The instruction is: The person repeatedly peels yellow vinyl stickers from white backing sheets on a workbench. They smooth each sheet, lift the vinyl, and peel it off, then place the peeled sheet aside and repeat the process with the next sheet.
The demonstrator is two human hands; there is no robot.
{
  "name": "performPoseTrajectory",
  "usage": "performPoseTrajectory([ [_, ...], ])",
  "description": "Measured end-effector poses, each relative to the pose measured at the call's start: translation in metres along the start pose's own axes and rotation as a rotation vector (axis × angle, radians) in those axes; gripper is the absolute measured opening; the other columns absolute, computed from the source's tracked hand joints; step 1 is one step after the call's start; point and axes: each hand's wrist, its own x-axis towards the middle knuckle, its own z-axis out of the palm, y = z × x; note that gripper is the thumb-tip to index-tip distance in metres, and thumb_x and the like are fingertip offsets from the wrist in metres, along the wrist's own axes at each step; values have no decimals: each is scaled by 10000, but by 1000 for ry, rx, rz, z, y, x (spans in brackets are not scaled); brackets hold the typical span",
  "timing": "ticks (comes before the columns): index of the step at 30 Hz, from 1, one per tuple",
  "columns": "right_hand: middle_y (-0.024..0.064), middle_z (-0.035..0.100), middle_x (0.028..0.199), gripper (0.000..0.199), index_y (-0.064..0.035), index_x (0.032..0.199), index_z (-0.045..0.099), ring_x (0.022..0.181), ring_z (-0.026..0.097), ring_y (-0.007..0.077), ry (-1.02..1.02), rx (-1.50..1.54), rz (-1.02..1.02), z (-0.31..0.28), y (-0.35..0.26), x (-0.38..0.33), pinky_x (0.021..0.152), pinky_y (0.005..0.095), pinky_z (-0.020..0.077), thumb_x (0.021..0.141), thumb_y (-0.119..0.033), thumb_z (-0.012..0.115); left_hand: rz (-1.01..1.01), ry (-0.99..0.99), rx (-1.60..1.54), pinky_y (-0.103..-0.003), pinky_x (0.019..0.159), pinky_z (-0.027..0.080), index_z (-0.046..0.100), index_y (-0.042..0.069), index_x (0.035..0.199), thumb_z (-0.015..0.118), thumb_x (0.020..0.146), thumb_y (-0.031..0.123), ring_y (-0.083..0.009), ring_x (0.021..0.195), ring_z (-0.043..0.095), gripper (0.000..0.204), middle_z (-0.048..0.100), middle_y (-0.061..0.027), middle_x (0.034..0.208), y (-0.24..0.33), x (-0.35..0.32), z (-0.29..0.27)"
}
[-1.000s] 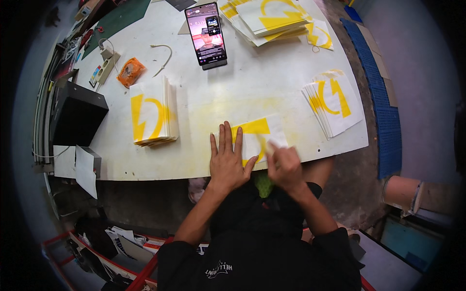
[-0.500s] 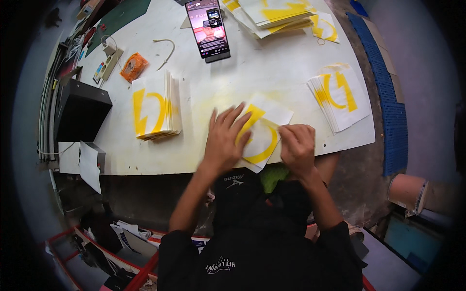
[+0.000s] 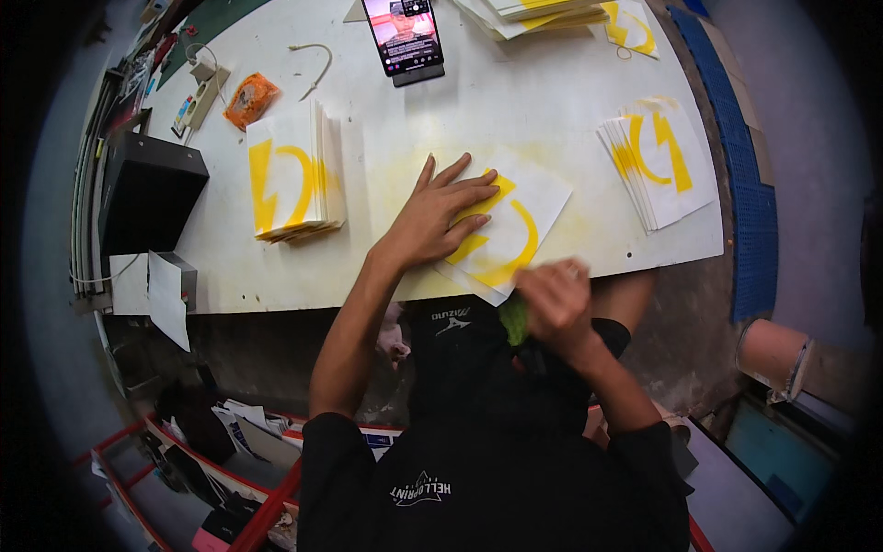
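Pinning the yellow-printed sheet (image 3: 517, 224), the left hand (image 3: 432, 219) lies spread. Right hand (image 3: 557, 296) blurs at near corner, grip indeterminate; next move probably needs steady pressure.

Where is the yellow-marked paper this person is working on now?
In the head view, the yellow-marked paper lies just right of centre at the table's near edge, partly under the left hand, with the right hand by its near corner.

The yellow-printed sheet (image 3: 510, 230) looks like smooth matt paper, as does the left-hand stack (image 3: 287, 179). The tabletop (image 3: 515, 106) is smooth, the phone screen (image 3: 405, 32) glossy, the orange packet (image 3: 250, 100) crinkled shiny plastic, and the black shirt (image 3: 524, 478) matt cloth
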Motion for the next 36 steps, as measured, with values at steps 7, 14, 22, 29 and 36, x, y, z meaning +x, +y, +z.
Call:
performPoseTrajectory([
  [7, 43, 731, 1025, 333, -60, 1042, 769, 943, 683, 222, -69, 89, -37, -14, -14, -41, 1059, 518, 410, 710, -59, 733, -125, 175, 466, -667, 1264, 119, 693, 223, 1364, 751, 926, 397, -369, 1487, 392, 475, 581, -137, 1449, 33, -30, 11],
  [14, 9, 695, 984, 328, -86, 1061, 776, 974, 663, 207, -53, -25, -63, -21, 4, -22, 1086, 544, 359, 735, -61, 750, -4, 256, 270, -563, 1251, 295, 724, 175, 1322, 752, 936, 291, -393, 1457, 453, 404, 558, -189, 1471, 27, -35, 25],
  [22, 28, 658, 904, 293, -90, 1104, 765, 858, 632, 208, -105, 169, 85, 2, 21, 24, 983, 454, 389, 815, -57, 801, -16, 186, 176, -561, 1273, 244, 698, 180, 1371, 764, 921, 337, -397, 1492, 408, 481, 491, -204, 1551, 22, -33, 19],
  [29, 96, 657, 909, 260, -20, 1110, 727, 841, 629, 268, 51, -1, 264, -11, 40, -7, 829, 415, 438, 854, -43, 770, -43, 143, 204, -619, 1278, 144, 611, 210, 1480, 854, 770, 566, -413, 1536, 326, 831, 403, -206, 1615, 26, -40, 12],
  [36, 146, 645, 907, 302, -1, 1190, 677, 792, 606, 334, 161, -82, 430, -4, 1, -29, 723, 424, 444, 889, 7, 708, -123, 253, 294, -629, 1268, 132, 609, 184, 1478, 780, 856, 536, -404, 1540, 303, 735, 381, -217, 1621, 21, -41, 20],
])
